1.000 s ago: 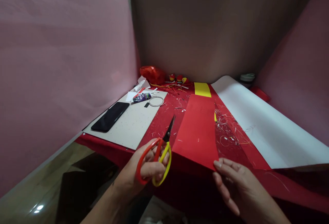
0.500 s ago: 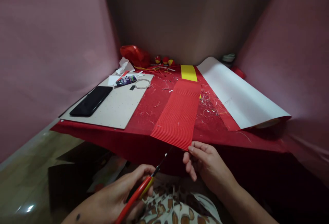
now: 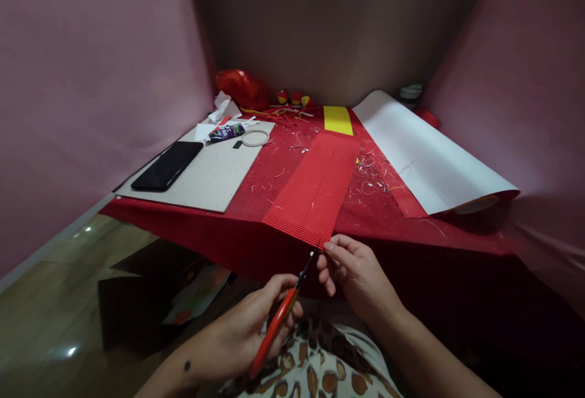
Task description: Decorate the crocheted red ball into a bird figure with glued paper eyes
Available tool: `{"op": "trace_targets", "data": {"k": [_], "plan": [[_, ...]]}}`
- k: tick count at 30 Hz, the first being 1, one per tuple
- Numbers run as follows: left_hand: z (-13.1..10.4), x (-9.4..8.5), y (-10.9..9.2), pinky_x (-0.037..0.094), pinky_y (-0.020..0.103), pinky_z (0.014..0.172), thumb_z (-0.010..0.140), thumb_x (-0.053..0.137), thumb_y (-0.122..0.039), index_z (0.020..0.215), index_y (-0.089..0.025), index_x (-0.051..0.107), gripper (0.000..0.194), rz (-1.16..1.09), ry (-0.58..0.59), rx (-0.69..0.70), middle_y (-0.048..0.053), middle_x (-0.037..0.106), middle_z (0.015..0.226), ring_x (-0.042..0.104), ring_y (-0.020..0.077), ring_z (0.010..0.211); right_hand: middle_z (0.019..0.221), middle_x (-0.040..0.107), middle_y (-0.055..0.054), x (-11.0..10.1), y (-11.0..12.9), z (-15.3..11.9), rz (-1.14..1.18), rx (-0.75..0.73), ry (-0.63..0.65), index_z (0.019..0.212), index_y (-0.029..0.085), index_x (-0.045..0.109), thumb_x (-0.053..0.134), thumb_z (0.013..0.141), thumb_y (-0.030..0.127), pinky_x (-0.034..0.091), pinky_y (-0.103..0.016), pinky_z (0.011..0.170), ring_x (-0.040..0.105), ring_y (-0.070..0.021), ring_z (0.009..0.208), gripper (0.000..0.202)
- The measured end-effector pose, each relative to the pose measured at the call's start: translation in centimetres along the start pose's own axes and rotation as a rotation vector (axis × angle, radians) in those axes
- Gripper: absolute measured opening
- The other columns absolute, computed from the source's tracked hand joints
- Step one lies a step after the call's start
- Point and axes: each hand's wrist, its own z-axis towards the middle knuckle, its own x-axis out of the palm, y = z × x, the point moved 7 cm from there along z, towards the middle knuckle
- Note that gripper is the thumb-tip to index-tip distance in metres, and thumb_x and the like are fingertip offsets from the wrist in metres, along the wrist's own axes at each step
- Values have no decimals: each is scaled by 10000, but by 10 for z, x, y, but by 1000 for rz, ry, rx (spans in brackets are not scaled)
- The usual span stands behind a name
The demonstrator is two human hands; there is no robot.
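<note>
A strip of red corrugated paper (image 3: 315,184) lies on the red tablecloth, its near end reaching past the table edge. My right hand (image 3: 354,267) pinches its near right corner between thumb and finger. In my left hand (image 3: 262,312) is a pair of scissors (image 3: 278,325) with red and yellow handles. Their dark blades point up and right, and the tips are at the paper's near edge, close to my right fingertips. Whether the blades have entered the paper I cannot tell.
On the left, a grey board (image 3: 223,178) carries a black phone (image 3: 168,166), a glue tube (image 3: 227,132) and a ring (image 3: 255,138). A yellow strip (image 3: 338,120) lies behind the red one. A white sheet (image 3: 425,154) curls at right. Thread scraps (image 3: 372,172) litter the cloth.
My left hand has brought the scissors up and right, so their tips now meet the near edge of the red paper. The right hand keeps its pinch; the view has tilted down slightly.
</note>
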Motion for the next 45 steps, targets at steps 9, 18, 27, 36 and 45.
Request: {"op": "trace_targets", "data": {"k": [9, 18, 27, 36, 45], "plan": [[12, 2, -1, 397, 196, 545, 798, 612, -316, 1166, -219, 512, 394, -128, -2, -98, 73, 570, 1002, 547, 106, 705, 601, 647, -11, 5, 2, 4, 31, -16, 54, 709, 155, 570, 707, 744, 322, 439, -180, 375, 580, -101, 445, 218], [17, -3, -7, 466, 263, 663, 852, 519, -192, 1310, -258, 330, 500, 146, 83, 50, 56, 549, 1062, 581, 145, 833, 611, 653, -6, 3, -1, 6, -13, -4, 56, 723, 163, 563, 681, 777, 325, 417, -177, 380, 554, -85, 418, 207], [20, -5, 2, 414, 221, 577, 867, 497, -243, 1292, -265, 346, 452, 78, 51, -14, 54, 556, 1047, 557, 118, 743, 624, 655, -17, 1, -2, 6, 19, 8, 45, 710, 158, 585, 674, 771, 346, 440, -191, 394, 572, -96, 435, 216], [25, -5, 0, 461, 287, 723, 844, 504, -204, 1197, -230, 352, 385, 107, 23, -38, 39, 559, 1022, 574, 132, 809, 599, 635, -4, -2, 0, 6, -79, 8, -36, 705, 161, 575, 709, 739, 346, 438, -190, 383, 568, -100, 453, 231], [28, -10, 9, 440, 255, 630, 772, 561, -220, 971, -176, 444, 235, 101, -69, -85, 0, 563, 811, 533, 116, 677, 603, 640, -3, -2, -3, 7, -84, 14, -47, 699, 164, 575, 711, 745, 373, 429, -184, 375, 560, -90, 437, 254]]}}
